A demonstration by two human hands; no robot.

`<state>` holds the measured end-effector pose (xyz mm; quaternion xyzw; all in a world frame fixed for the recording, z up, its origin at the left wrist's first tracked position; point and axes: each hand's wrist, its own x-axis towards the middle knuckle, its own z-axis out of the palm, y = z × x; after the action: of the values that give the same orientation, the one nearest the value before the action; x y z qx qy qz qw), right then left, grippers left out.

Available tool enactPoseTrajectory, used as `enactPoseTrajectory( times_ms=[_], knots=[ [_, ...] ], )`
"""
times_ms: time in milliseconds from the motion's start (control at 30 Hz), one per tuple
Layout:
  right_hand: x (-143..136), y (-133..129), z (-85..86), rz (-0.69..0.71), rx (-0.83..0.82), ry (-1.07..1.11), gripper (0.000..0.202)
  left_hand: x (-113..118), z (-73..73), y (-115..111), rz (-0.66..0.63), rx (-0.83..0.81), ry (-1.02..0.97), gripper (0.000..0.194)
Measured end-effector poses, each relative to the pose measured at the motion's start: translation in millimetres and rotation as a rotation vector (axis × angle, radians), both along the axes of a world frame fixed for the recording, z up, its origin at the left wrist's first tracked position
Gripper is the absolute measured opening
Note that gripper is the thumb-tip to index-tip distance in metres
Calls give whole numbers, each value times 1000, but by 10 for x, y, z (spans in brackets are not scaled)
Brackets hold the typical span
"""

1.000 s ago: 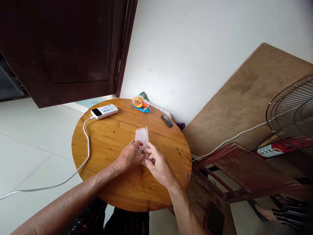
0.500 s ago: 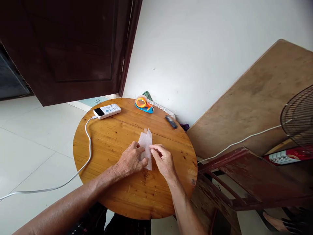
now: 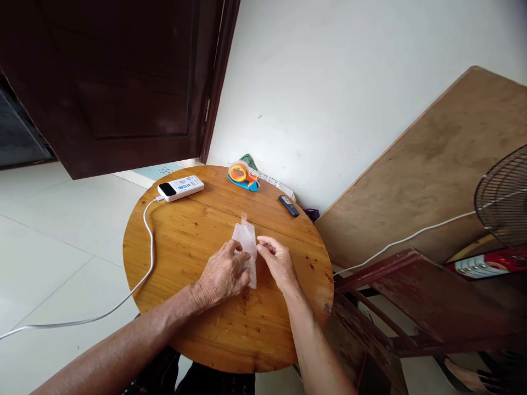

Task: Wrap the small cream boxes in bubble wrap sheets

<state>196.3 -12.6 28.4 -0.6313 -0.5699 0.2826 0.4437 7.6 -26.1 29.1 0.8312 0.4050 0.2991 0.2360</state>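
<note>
Well, translucent sheet (image 3: 246,237) on round wooden table (image 3: 175,247).

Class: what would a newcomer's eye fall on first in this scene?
Probably the bright orange-and-blue tape dispenser near the far edge of the round wooden table. Next, the pale sheet mid-table, with the left hand on it and the right hand at its right edge.
</note>
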Motion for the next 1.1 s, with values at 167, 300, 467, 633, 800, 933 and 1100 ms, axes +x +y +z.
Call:
enactPoseTrajectory(
  times_ms=[167,300,467,633,800,933,1100],
  knots=[
    [32,158,64,-59,-293,190,46,5,1,-9,-5,-4,-38,32],
    [-62,329,138,39,-350,168,35,1,-14,-23,-15,6,-66,32],
    [-141,468,55,98,-323,127,21,6,-36,-35,-3,7,-81,35],
    [-115,513,-112,63,-252,45,17,7,-40,-36,-9,102,-23,39],
    [-97,507,-152,42,-198,-5,20,2,16,-41,-10,121,51,27],
    [-94,470,-144,70,-164,0,23,-1,42,-45,-26,106,51,27],
    [-119,426,-100,72,-102,51,21,-2,-38,-8,-45,82,-7,26]
  ],
)
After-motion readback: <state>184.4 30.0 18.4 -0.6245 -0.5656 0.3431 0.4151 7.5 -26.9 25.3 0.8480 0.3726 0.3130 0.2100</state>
